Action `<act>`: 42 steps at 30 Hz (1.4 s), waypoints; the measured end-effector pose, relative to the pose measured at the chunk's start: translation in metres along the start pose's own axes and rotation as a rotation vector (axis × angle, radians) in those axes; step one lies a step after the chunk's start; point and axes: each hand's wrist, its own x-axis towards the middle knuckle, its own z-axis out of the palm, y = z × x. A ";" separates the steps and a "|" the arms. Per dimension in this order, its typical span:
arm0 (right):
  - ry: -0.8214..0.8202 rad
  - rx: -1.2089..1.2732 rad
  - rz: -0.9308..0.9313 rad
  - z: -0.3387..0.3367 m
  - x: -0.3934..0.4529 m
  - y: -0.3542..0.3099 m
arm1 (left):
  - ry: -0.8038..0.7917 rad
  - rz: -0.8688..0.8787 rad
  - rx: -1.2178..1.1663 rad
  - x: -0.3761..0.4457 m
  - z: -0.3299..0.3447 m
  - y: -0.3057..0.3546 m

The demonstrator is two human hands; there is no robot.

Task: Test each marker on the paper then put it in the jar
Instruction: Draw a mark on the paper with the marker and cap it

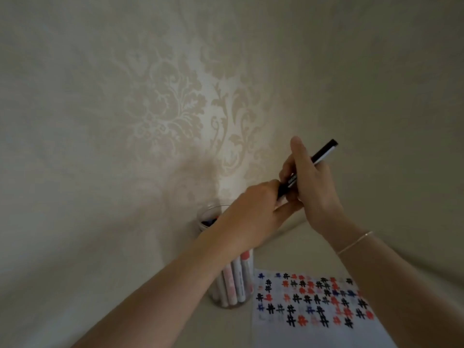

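My right hand [311, 187] grips a black and white marker [324, 151], held up in the air with its black end pointing up and to the right. My left hand [253, 209] pinches the marker's lower end, which is mostly hidden between my fingers. Below my left forearm stands a clear jar [233, 282] holding several white markers with red and dark caps. To the right of the jar lies a white paper [313, 312] covered with several black, red and blue hash marks.
The jar and paper rest on a beige surface [125, 285]. A wall with pale floral-patterned wallpaper [175, 109] rises directly behind them. A thin bracelet [355, 243] circles my right wrist.
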 end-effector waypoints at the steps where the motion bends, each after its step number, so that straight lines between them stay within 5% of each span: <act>1: -0.001 -0.036 -0.033 -0.001 0.000 -0.003 | 0.003 0.003 -0.060 0.002 0.002 0.001; 11: -0.280 -0.027 0.089 -0.049 -0.010 0.005 | -0.072 0.059 -0.520 -0.004 0.029 0.004; 16: -0.107 -0.036 0.183 -0.084 -0.022 0.021 | -0.136 -0.103 -0.579 -0.011 0.085 -0.012; 20: 0.230 -0.062 0.225 -0.118 -0.029 0.044 | -0.280 -0.064 -0.238 -0.028 0.127 -0.027; 24: 0.179 -0.073 0.365 -0.136 -0.048 0.072 | -0.237 0.055 0.165 -0.039 0.156 -0.039; 29: 0.153 -0.230 0.406 -0.149 -0.067 0.102 | -0.201 0.017 0.158 -0.037 0.173 -0.042; 36: 0.204 -0.257 0.381 -0.153 -0.083 0.124 | -0.307 0.437 0.293 -0.044 0.176 -0.031; 42: 0.279 -0.516 0.343 -0.152 -0.086 0.140 | -0.385 0.384 0.314 -0.045 0.179 -0.033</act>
